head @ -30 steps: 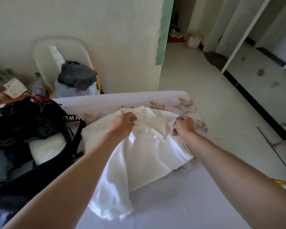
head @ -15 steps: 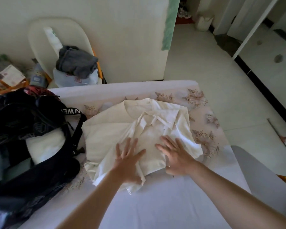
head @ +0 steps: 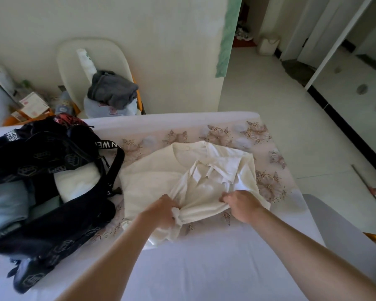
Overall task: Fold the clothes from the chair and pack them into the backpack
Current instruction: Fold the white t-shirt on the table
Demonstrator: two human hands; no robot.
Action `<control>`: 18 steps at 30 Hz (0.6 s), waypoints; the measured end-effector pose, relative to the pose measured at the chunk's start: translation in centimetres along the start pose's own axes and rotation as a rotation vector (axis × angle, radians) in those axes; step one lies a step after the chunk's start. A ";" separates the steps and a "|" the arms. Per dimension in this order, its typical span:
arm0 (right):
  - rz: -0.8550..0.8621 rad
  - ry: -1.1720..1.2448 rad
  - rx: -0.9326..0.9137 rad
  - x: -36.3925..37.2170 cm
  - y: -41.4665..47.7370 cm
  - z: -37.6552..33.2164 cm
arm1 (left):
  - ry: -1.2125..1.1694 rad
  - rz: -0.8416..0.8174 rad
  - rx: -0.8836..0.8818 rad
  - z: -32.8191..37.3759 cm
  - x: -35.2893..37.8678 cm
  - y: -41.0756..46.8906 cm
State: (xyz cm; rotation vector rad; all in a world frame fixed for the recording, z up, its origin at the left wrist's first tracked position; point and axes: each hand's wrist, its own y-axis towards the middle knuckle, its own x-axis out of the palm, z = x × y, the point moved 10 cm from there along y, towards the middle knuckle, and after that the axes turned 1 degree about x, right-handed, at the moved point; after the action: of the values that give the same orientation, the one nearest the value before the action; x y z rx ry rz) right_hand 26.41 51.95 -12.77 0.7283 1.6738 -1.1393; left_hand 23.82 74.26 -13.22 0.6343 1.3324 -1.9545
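Note:
A cream-white shirt (head: 161,181) lies partly folded on the bed (head: 204,268), its collar toward the far edge. My left hand (head: 161,211) grips a bunch of its near hem. My right hand (head: 241,203) pinches the near hem further right. The black backpack (head: 41,170) lies open on the bed at the left, with white and light-blue clothes inside. Beyond the bed stands a white chair (head: 74,61) holding a grey garment (head: 113,88) on top of a pale blue one (head: 96,107).
A wall corner with a green strip (head: 228,35) rises behind the bed. Boxes and papers (head: 30,103) clutter the floor at the far left. Tiled floor (head: 269,94) opens to the right, with a small bin (head: 267,45) by the doorway. A grey chair back (head: 334,235) stands at the right bed edge.
My hands went from pressing flat on the shirt to grasping its near hem; before that they held the collar end up. The camera view shifted slightly.

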 end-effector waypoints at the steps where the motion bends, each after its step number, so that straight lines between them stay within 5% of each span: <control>1: -0.046 -0.032 0.008 0.4 -1.1 -0.1 | 0.013 -0.119 0.000 0.4 1.1 -0.8; 3: -0.150 -0.054 0.015 1.5 -3.5 -0.3 | -0.040 -0.386 -0.058 1.1 3.4 -2.9; 5: -0.229 0.045 0.026 2.0 -5.7 -0.5 | -0.053 -0.453 -0.118 2.1 4.0 -3.5; 8: -0.176 0.243 0.082 1.0 -6.6 0.2 | 0.174 -0.072 -0.052 5.2 1.0 -1.4; 11: 0.105 0.288 0.195 -1.9 -5.5 3.1 | 0.131 0.275 0.050 8.5 -0.9 -0.5; 18: 0.076 0.136 0.144 -1.1 -1.8 4.9 | 0.140 0.368 0.148 7.5 1.4 2.5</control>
State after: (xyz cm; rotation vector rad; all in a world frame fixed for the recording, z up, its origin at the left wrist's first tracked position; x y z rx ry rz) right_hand 27.11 46.76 -11.69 0.9712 1.6733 -1.1880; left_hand 24.67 66.24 -13.04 1.0269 1.0658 -1.7397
